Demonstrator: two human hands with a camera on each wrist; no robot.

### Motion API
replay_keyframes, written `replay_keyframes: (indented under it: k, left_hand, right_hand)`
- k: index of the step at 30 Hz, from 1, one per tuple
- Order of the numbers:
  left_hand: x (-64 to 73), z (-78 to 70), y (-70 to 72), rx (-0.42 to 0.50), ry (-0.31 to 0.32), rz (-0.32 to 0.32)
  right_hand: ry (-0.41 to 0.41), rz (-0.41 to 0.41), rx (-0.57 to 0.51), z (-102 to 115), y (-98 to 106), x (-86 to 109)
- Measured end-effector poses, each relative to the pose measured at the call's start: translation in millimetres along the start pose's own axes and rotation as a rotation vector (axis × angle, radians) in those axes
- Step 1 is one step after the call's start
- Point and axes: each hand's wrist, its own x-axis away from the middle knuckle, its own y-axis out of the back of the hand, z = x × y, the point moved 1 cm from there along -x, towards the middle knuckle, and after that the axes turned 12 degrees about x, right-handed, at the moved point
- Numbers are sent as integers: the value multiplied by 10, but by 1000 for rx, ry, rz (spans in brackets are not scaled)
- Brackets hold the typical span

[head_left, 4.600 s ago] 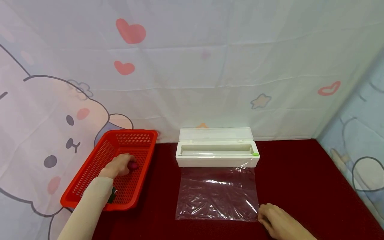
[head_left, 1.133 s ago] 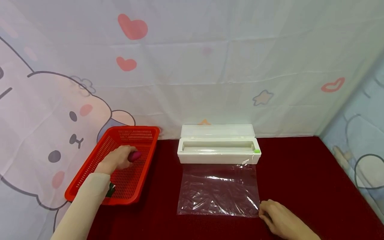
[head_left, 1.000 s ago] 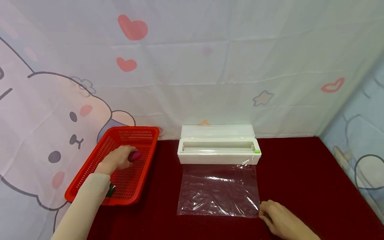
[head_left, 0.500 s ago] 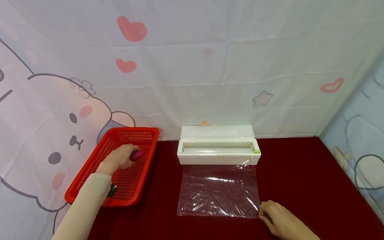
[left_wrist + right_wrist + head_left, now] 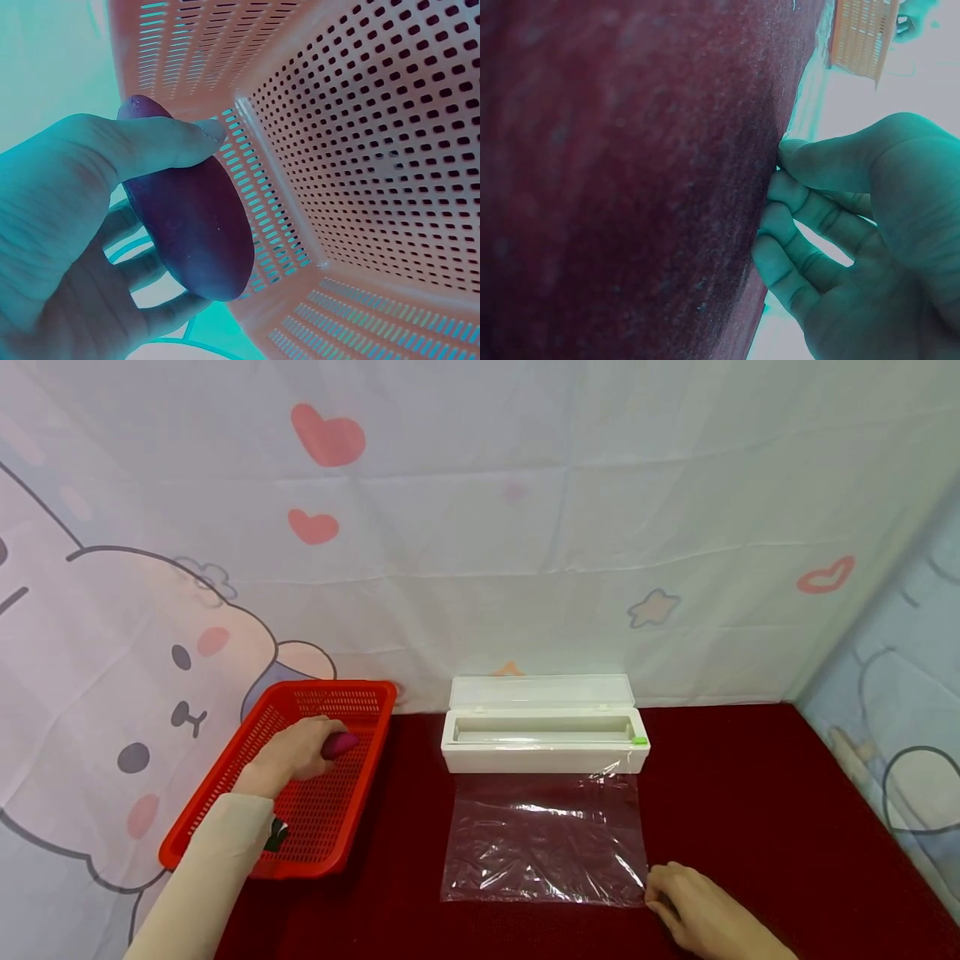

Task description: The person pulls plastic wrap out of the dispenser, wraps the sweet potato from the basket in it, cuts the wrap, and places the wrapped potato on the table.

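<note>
My left hand (image 5: 296, 752) grips a smooth purple oval object (image 5: 340, 744) over the red basket (image 5: 341, 843). In the left wrist view, the thumb lies across the purple oval object (image 5: 191, 225) and the fingers curl behind it, with the basket wall close by. A sheet of cling film (image 5: 543, 852) reaches out from a white cling film dispenser (image 5: 543, 760) with its lid up. At the sheet's near right corner, my right hand (image 5: 693, 902) pinches the film. The right wrist view shows the thumb and fingertips together at the film's edge (image 5: 806, 105).
A small dark green item (image 5: 277, 835) lies in the basket, partly behind the left sleeve (image 5: 213, 868). A green slider (image 5: 639, 741) sits at the dispenser's right end. The dark red cloth (image 5: 765, 810) covers the table, and a printed curtain (image 5: 480, 527) hangs behind it.
Since the oldest frame, my left hand has lifted slightly with the purple oval object, which shows more beyond the fingers. My right hand has stayed at the film's corner.
</note>
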Motion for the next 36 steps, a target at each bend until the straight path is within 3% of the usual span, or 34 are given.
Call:
replay_keyframes:
  k: [15, 25, 36]
  left_hand:
    - [56, -110, 89, 12, 7, -32]
    - [41, -232, 107, 28, -49, -85]
    - [47, -345, 155, 7, -53, -84]
  right_hand:
    - [-21, 7, -1, 8, -1, -11]
    - [-14, 8, -8, -3, 8, 2]
    - [-5, 0, 13, -2, 4, 4]
